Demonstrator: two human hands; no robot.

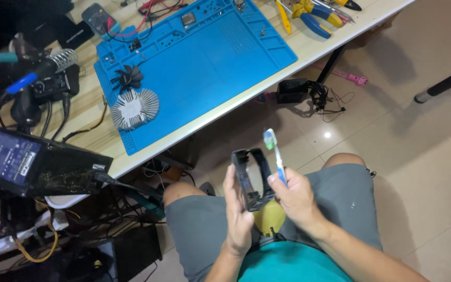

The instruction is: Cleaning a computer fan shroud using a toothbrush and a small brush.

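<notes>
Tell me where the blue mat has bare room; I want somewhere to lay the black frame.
The blue silicone mat is bare across its middle and right, between the round finned heatsink and the yellow-and-blue pliers. Its left corner is crowded by a black fan.

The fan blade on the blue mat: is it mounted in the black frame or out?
Out. The fan blade lies loose on the blue mat, while the black frame is empty in the left hand.

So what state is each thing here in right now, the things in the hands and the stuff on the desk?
black plastic frame: gripped by left hand, held over the lap
toothbrush: pinched in right hand, bristles up
small black fan: loose on blue mat
round finned heatsink: bare, on the mat
pliers: lying unused
</notes>
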